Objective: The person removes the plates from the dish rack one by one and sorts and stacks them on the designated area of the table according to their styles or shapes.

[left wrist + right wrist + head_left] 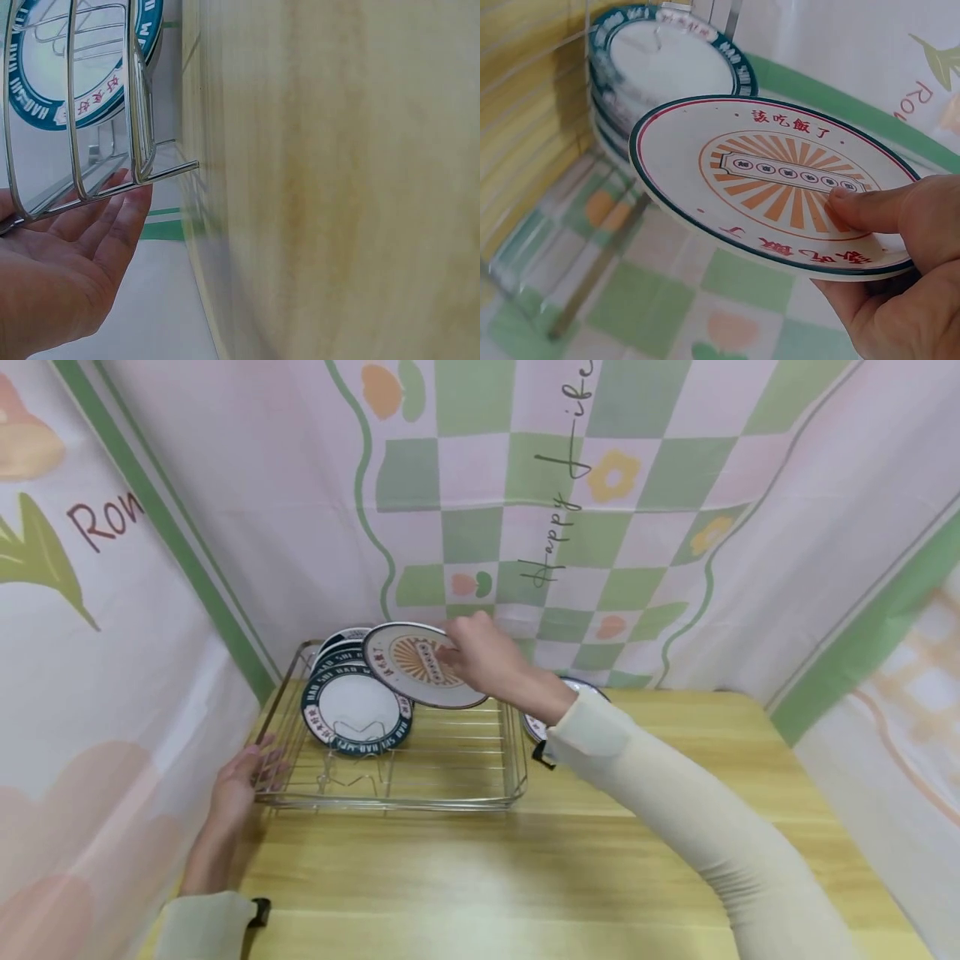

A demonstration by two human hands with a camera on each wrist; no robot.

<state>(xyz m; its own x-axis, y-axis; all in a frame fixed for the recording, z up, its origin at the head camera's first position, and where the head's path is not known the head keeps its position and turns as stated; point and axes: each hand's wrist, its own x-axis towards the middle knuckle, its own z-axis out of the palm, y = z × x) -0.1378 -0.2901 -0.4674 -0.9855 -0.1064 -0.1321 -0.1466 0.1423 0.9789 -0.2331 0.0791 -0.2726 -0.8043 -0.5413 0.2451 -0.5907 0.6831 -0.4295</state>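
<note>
Sunburst-patterned plate (416,664), tilted, in your right hand (491,660) above the rear of the wire dish rack (450,804). From left to right: a printed cloth panel (142,693) bears red lettering that begins "Ron". Your left hand (238,781) grips the rack's front left corner; its fingers are bent around the lower wires, as the left wrist view shows. Inside the rack's left part, a green-rimmed plate (358,706) with a white centre leans upright, further plates (341,647) standing close behind it. The sunburst plate overlaps these in view, its decorated face turned up toward you; whether it touches them, you cannot tell. Your right thumb presses on its face near the right edge and your fingers lie beneath, clamped on the plate between them. Just right of the rack, on the wood-grain table (465,877), lies a dark-rimmed plate (536,727), partly hidden by your right forearm. Behind hangs a checkered cloth (540,468) lettered "Happy Life".
</note>
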